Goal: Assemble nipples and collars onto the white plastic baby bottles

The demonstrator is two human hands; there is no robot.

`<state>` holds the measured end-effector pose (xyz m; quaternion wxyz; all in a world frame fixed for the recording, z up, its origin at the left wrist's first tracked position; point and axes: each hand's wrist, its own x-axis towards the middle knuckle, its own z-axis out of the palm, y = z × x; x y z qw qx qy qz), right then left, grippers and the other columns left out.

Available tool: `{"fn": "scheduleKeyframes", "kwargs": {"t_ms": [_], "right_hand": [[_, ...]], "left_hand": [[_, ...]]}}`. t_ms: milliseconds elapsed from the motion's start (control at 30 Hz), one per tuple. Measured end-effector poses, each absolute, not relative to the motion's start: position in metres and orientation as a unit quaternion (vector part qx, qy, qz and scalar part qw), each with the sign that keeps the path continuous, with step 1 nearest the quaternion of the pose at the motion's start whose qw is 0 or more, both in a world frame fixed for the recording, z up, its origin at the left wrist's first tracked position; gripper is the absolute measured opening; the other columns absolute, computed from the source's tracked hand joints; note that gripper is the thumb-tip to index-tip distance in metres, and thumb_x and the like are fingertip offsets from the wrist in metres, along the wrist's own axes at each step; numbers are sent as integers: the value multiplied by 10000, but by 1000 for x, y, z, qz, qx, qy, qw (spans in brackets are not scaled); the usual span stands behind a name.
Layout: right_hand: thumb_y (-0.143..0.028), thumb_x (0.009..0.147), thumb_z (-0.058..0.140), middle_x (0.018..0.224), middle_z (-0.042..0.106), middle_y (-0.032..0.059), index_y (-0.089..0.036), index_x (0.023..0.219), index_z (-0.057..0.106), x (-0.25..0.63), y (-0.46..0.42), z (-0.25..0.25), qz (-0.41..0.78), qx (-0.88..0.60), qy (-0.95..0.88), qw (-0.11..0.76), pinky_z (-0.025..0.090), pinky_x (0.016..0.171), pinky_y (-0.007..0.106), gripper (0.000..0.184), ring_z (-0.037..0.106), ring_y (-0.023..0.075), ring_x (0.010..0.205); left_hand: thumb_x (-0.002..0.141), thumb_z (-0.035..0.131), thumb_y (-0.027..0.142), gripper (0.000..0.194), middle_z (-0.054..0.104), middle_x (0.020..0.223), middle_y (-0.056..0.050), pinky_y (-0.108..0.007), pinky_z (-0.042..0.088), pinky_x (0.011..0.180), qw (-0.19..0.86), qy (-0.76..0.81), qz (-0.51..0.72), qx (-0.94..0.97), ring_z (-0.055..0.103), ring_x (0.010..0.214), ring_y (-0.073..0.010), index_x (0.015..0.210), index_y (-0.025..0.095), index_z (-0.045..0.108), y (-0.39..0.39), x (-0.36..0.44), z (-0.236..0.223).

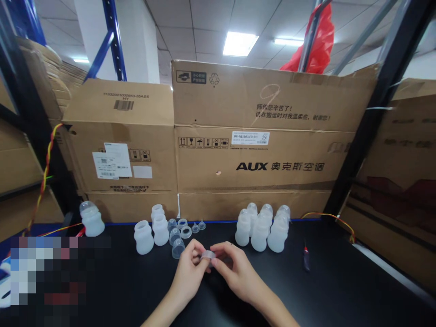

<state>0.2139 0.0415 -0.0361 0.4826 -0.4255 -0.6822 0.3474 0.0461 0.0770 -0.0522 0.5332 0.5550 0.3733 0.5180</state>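
In front of me, my left hand (190,269) and my right hand (235,271) pinch a small translucent bottle ring (208,255) from both sides. Whether anything sits inside it I cannot tell. Just beyond my left hand stand clear dome caps (178,249), two loose rings (185,232) and two small nipples (195,228). Left of these are three frosted baby bottles without tops (143,238). A group of several capped baby bottles (260,234) stands beyond my right hand, apart from it.
One capped bottle (92,220) stands at the far left, near a blurred-out area. A screwdriver (306,261) lies to the right on the black tabletop (327,295). Large cardboard sheets (218,181) close off the back, between dark rack posts (354,154). Red and yellow wires (46,168) hang at left.
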Motion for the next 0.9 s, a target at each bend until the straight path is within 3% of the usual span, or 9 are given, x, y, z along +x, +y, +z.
{"fn": "scheduleKeyframes", "kwargs": {"t_ms": [200, 367, 467, 667, 900], "right_hand": [[-429, 964, 642, 974, 712, 66, -199, 1053, 702, 216, 40, -27, 369, -404, -690, 475, 544, 802, 328, 254, 674, 214, 863], [-445, 931, 694, 931, 729, 71, -180, 993, 687, 211, 38, -30, 428, -385, -644, 504, 538, 801, 330, 273, 682, 219, 857], [-446, 923, 707, 926, 733, 76, -178, 973, 695, 209, 35, -30, 429, -387, -636, 511, 531, 782, 324, 272, 678, 220, 851], [-462, 914, 708, 900, 708, 63, -189, 937, 709, 206, 32, -27, 401, -393, -643, 521, 530, 746, 312, 274, 654, 207, 817], [-466, 906, 711, 865, 639, 49, -189, 921, 742, 206, 31, -25, 399, -391, -644, 523, 520, 703, 299, 279, 632, 192, 778]], "left_hand": [[796, 771, 417, 362, 573, 657, 70, -183, 454, 435, 522, 366, 519, 569, 548, 458, -87, 783, 222, 466, 71, 47, -49], [868, 666, 351, 239, 549, 717, 61, -192, 477, 422, 456, 381, 526, 608, 556, 517, -109, 835, 240, 457, 64, 49, -52], [865, 647, 307, 201, 557, 718, 63, -175, 408, 405, 437, 399, 521, 616, 532, 488, -103, 847, 249, 456, 62, 48, -53], [810, 691, 262, 180, 538, 646, 60, -207, 408, 549, 359, 417, 541, 637, 503, 550, -119, 787, 238, 515, 63, 44, -52], [794, 730, 308, 210, 552, 653, 48, -213, 408, 557, 362, 411, 558, 623, 509, 554, -126, 760, 237, 535, 65, 44, -54]]}}
